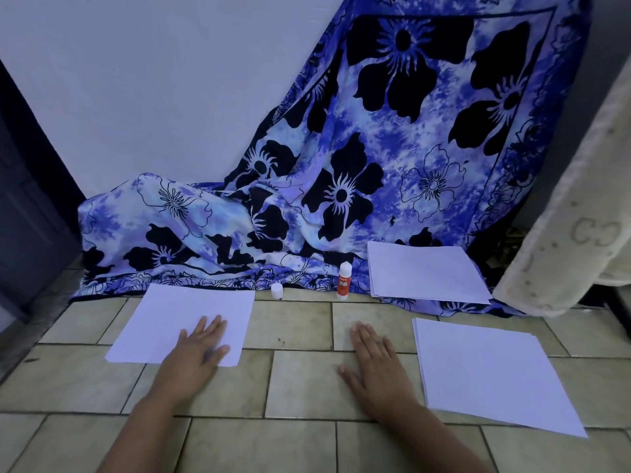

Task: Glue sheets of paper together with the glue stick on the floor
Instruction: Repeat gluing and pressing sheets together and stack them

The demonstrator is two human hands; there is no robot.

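Blue flowered cloth (392,158) hung well beyond both my hands, draped down the wall onto the tiled floor (297,384). To the right of my right hand (374,360) lay the biggest stack of paper (491,373), squared up on the tiles; a second stack (426,273) sat farther out past that hand, on the cloth's edge. Under my left hand (201,349) lay a single-looking sheet (184,322), which I pressed with an open palm, fingers spread; I judged it a glued pair being smoothed, though I could not tell how many layers it held. My right hand rested open and flat on bare tile, holding nothing. Ahead, between my hands, stood the glue stick (344,280), uncapped, with its cap (277,290) just left of it. Both stacks looked thick, so most gluing remained.
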